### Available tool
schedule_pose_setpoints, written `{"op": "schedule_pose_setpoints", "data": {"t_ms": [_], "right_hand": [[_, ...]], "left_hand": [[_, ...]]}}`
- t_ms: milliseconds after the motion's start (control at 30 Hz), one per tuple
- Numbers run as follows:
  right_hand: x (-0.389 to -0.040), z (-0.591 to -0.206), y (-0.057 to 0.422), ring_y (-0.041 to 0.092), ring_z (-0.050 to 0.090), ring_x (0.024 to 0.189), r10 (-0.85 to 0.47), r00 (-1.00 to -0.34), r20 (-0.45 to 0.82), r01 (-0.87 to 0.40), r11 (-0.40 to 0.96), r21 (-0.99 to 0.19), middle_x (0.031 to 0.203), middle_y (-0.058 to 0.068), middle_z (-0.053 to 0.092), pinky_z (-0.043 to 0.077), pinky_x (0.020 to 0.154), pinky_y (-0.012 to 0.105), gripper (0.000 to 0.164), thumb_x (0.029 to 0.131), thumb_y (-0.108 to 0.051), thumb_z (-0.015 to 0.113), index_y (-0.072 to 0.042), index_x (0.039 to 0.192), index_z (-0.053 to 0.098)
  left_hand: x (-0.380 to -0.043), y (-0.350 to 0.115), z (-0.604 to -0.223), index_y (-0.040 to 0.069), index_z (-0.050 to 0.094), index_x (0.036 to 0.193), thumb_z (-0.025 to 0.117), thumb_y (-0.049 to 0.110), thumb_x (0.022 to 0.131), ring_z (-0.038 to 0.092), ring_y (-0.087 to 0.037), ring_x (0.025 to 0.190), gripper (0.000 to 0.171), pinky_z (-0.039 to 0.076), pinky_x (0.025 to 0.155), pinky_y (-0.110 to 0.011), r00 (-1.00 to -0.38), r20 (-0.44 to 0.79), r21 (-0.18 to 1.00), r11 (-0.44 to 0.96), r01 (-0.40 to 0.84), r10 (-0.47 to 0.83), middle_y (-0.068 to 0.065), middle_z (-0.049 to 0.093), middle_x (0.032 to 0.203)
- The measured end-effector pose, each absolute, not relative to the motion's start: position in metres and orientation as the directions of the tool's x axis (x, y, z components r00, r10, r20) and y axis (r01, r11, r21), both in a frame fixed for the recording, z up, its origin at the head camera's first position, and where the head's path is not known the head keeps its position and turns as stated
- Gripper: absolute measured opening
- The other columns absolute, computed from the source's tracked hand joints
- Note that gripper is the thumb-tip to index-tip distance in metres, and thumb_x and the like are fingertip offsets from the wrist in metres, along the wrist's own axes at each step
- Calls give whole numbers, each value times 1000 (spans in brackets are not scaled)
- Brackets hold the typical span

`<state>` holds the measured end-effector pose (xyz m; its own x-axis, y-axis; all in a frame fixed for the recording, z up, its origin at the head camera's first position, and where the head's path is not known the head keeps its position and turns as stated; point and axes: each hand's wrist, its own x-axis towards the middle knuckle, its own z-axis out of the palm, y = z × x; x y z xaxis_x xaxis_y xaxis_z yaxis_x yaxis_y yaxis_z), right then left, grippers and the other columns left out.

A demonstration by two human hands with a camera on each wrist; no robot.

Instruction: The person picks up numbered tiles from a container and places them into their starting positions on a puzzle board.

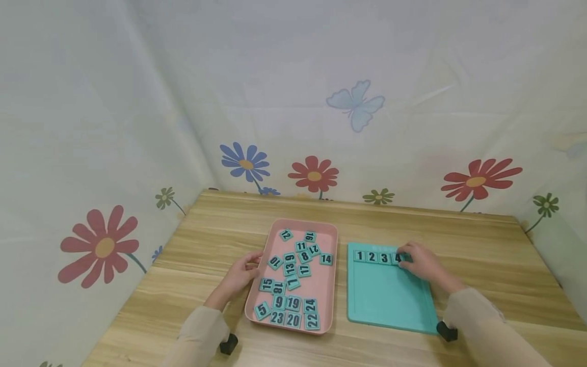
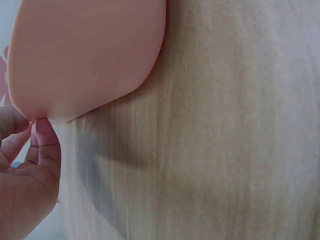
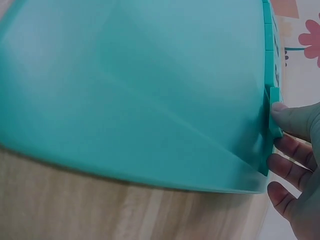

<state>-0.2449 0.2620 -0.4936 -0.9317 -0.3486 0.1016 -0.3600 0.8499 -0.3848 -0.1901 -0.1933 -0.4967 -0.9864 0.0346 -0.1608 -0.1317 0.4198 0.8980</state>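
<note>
My left hand (image 1: 239, 278) pinches the left rim of a pink tray (image 1: 331, 285) between thumb and fingers; the left wrist view shows the fingertips (image 2: 45, 131) at the tray's edge. Many loose teal number tiles lie in the tray, turned various ways, such as tile 5 (image 1: 262, 310) and tile 14 (image 1: 326, 259). To its right lies a teal square board (image 1: 390, 295). Tiles 1 (image 1: 359, 256), 2 and 3 stand in a row along its far edge. At the row's right end, my right hand (image 1: 424, 262) holds tile 4 (image 3: 275, 112), tilted slightly off the row in the right wrist view.
Both tray and board rest on a wood-grain table (image 1: 220, 224). Behind the table hangs a pale cloth (image 1: 275, 76) printed with flowers and a butterfly. A strip of table separates tray from board.
</note>
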Motion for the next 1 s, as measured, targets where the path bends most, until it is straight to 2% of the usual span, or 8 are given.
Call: {"op": "schedule_pose_setpoints", "data": {"t_ms": [400, 667, 833, 1000], "right_hand": [[-244, -493, 256, 24, 52, 85, -329, -943, 61, -325, 861, -392, 96, 12, 54, 48, 70, 40, 33, 74, -14, 67, -3, 105, 62], [-241, -487, 234, 25, 51, 90, -385, -902, 195, -430, 840, -331, 100, 11, 56, 46, 75, 43, 40, 73, -22, 70, -8, 110, 61], [-240, -478, 210, 27, 52, 92, -452, -844, 288, -528, 794, -302, 100, 11, 58, 46, 77, 45, 39, 72, -22, 70, -8, 107, 62], [-239, -471, 188, 28, 51, 98, -500, -808, 311, -584, 751, -308, 105, 11, 58, 43, 82, 47, 39, 74, -25, 69, -8, 109, 61]], "left_hand": [[-189, -193, -495, 4, 44, 128, 48, -3, 83, 56, -23, 96, 46, 50, 82, -35, -987, -158, 905, 404, -133, 29, -15, 49, 113], [-191, -195, -499, 1, 42, 129, 49, -4, 83, 56, -27, 97, 46, 50, 81, -36, -986, -163, 908, 397, -132, 44, -18, 48, 115], [-190, -195, -498, 3, 43, 128, 49, -3, 83, 56, -25, 95, 46, 50, 81, -35, -987, -158, 906, 402, -130, 38, -17, 49, 115], [-189, -193, -496, 6, 45, 127, 49, -2, 83, 56, -22, 94, 45, 49, 82, -34, -987, -158, 902, 409, -135, 21, -14, 50, 113]]}}
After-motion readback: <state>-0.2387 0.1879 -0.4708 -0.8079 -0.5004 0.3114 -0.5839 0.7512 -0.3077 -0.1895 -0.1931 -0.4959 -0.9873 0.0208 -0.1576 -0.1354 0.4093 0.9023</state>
